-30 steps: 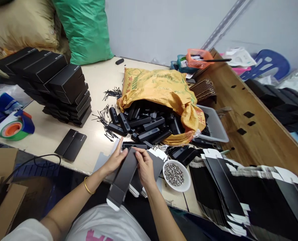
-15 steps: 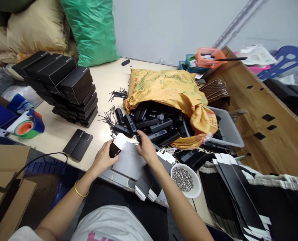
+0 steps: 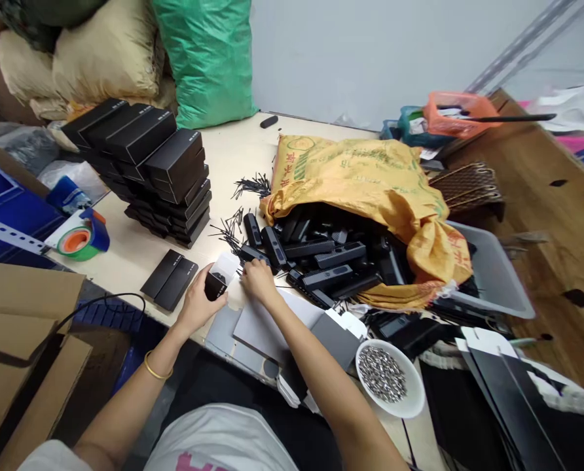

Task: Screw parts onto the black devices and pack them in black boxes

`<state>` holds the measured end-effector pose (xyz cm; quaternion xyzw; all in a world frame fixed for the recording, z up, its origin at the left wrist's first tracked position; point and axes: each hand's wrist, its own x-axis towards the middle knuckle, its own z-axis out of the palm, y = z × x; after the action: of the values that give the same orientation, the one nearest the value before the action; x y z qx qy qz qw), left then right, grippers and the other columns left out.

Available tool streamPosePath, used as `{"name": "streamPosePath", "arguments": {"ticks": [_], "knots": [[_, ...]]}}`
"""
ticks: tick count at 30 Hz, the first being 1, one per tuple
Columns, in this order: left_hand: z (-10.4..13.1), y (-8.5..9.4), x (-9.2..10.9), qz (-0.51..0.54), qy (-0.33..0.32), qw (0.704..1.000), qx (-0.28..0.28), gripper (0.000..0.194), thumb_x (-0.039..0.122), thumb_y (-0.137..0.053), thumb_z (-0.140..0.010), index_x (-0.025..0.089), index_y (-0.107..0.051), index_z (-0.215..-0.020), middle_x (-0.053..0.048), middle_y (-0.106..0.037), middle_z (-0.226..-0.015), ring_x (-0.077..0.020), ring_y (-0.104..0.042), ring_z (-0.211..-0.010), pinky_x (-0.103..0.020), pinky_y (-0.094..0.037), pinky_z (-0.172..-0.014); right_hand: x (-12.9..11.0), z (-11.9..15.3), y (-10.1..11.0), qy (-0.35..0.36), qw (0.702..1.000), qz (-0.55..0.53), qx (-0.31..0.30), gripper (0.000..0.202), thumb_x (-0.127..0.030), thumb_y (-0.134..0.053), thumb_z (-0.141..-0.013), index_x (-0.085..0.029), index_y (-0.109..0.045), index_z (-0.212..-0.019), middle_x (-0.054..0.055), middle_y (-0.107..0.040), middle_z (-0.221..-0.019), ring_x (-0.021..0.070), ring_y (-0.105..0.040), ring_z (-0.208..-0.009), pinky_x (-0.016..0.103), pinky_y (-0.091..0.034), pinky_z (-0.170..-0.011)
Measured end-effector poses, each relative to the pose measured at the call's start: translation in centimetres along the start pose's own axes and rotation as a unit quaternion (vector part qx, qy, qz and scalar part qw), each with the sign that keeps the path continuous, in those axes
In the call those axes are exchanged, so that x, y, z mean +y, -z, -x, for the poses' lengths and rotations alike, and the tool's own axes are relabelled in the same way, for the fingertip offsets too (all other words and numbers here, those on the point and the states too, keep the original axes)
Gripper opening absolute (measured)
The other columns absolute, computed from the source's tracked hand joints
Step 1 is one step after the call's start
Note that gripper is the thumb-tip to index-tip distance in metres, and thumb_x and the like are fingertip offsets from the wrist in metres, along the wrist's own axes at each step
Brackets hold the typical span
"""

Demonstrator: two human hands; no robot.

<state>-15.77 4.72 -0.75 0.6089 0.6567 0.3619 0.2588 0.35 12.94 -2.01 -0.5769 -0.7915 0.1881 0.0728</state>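
A small black box (image 3: pixel 215 286) with its white end flap raised is held in my left hand (image 3: pixel 197 302), fingers and thumb wrapped round its sides. Something dark shows inside its open end. Just right of the box, my right hand (image 3: pixel 259 280) is closed near the loose thin black strips (image 3: pixel 229 229); what its fingers hold, if anything, is hidden. Black devices (image 3: pixel 326 277) spill from the mouth of a yellow sack (image 3: pixel 351 176) beyond my right hand. Flat grey-black cartons (image 3: pixel 334 340) lie under my right forearm.
Stacked black boxes (image 3: pixel 174 163) stand at the back left, with two more boxes (image 3: pixel 169 280) nearer me. A white bowl of small metal parts (image 3: pixel 383 379) is right of my right forearm. Tape (image 3: pixel 76 242) sits at the left edge, a grey bin (image 3: pixel 498 275) at the right.
My right hand has moved left, closer to the open box, and the dark item it held is no longer visible in it. The whole view has shifted, so the table contents appear further right.
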Motion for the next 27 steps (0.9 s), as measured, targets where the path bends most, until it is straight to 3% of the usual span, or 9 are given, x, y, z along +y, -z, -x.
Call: {"name": "streamPosePath", "arguments": {"ticks": [3, 6, 9, 12, 16, 19, 21, 24, 27], "knots": [[-0.2, -0.1, 0.1, -0.028, -0.035, 0.999, 0.009, 0.064, 0.022, -0.062, -0.07, 0.017, -0.04, -0.13, -0.012, -0.055, -0.125, -0.0242, -0.052, -0.117, -0.037, -0.042, -0.099, -0.3, -0.6, -1.4, 0.013, 1.0, 0.02, -0.011, 0.02, -0.011, -0.043, -0.086, -0.008, -0.062, -0.089, 0.019, -0.06, -0.101, 0.0275, -0.05, -0.101, 0.038, -0.035, -0.086], [-0.7, -0.8, 0.6, -0.038, -0.046, 0.998, 0.0, 0.064, 0.021, -0.061, -0.07, 0.017, -0.038, -0.13, -0.012, -0.054, -0.125, -0.0246, -0.051, -0.117, -0.038, -0.041, -0.099, 0.0, -0.6, -1.4, 0.002, 1.0, 0.029, -0.01, 0.02, -0.01, -0.042, -0.086, -0.007, -0.06, -0.091, 0.018, -0.063, -0.093, 0.0261, -0.055, -0.091, 0.036, -0.037, -0.079], [-1.2, -1.5, 0.8, -0.045, -0.037, 0.998, -0.023, 0.065, 0.021, -0.06, -0.071, 0.016, -0.038, -0.131, -0.013, -0.055, -0.123, -0.026, -0.052, -0.115, -0.04, -0.042, -0.097, 1.6, -0.2, 0.3, -0.013, 1.0, 0.019, 0.001, 0.019, -0.011, -0.041, -0.087, -0.01, -0.059, -0.091, 0.013, -0.065, -0.086, 0.0217, -0.058, -0.08, 0.031, -0.039, -0.071], [-1.6, -2.0, 1.0, -0.065, -0.036, 0.996, -0.04, 0.066, 0.02, -0.06, -0.07, 0.016, -0.037, -0.133, -0.013, -0.056, -0.12, -0.0277, -0.051, -0.113, -0.043, -0.042, -0.096, 3.7, 1.4, 3.2, -0.019, 0.999, -0.008, 0.041, 0.017, -0.015, -0.04, -0.089, -0.015, -0.057, -0.091, 0.008, -0.064, -0.086, 0.0176, -0.059, -0.079, 0.026, -0.041, -0.071], [-1.5, -2.8, 2.1, -0.075, -0.058, 0.993, -0.072, 0.067, 0.019, -0.06, -0.069, 0.019, -0.039, -0.132, -0.012, -0.056, -0.119, -0.0291, -0.051, -0.113, -0.046, -0.04, -0.097, 4.1, 4.4, 6.8, 0.089, 0.986, -0.077, 0.121, 0.015, -0.019, -0.042, -0.089, -0.019, -0.056, -0.085, 0.005, -0.06, -0.083, 0.016, -0.057, -0.077, 0.026, -0.043, -0.069], [-0.9, -3.6, 3.6, 0.002, -0.099, 0.988, -0.12, 0.07, 0.015, -0.061, -0.067, 0.02, -0.039, -0.133, -0.011, -0.054, -0.123, -0.0273, -0.049, -0.117, -0.043, -0.037, -0.101, 2.5, 6.1, 7.8, 0.172, 0.975, -0.077, 0.121, 0.02, -0.017, -0.039, -0.09, -0.02, -0.057, -0.083, 0.005, -0.058, -0.085, 0.0175, -0.056, -0.079, 0.028, -0.045, -0.068], [-0.3, -4.3, 4.6, 0.079, -0.103, 0.983, -0.129, 0.074, 0.016, -0.061, -0.068, 0.021, -0.032, -0.136, -0.011, -0.05, -0.13, -0.0258, -0.047, -0.121, -0.04, -0.036, -0.103, 1.7, 6.8, 7.8, 0.184, 0.964, -0.101, 0.164, 0.015, -0.021, -0.043, -0.089, -0.021, -0.057, -0.09, 0.008, -0.06, -0.095, 0.0198, -0.056, -0.091, 0.031, -0.046, -0.075], [0.6, -5.6, 5.7, 0.165, -0.091, 0.976, -0.112, 0.076, 0.017, -0.062, -0.071, 0.021, -0.025, -0.137, -0.011, -0.045, -0.135, -0.0238, -0.046, -0.123, -0.038, -0.037, -0.103, 2.1, 7.6, 7.2, 0.113, 0.939, -0.186, 0.266, 0.019, -0.032, -0.055, -0.084, -0.02, -0.055, -0.099, 0.01, -0.059, -0.104, 0.022, -0.055, -0.097, 0.035, -0.046, -0.082], [1.5, -7.3, 6.4, 0.203, -0.125, 0.963, -0.127, 0.053, 0.015, -0.061, -0.071, 0.021, -0.041, -0.119, -0.01, -0.052, -0.125, -0.0227, -0.051, -0.116, -0.038, -0.04, -0.099, 3.1, 8.1, 5.7, 0.003, 0.912, -0.311, 0.266, 0.026, -0.039, -0.058, -0.081, -0.019, -0.054, -0.097, 0.005, -0.061, -0.089, 0.0183, -0.058, -0.077, 0.031, -0.048, -0.069]]}}
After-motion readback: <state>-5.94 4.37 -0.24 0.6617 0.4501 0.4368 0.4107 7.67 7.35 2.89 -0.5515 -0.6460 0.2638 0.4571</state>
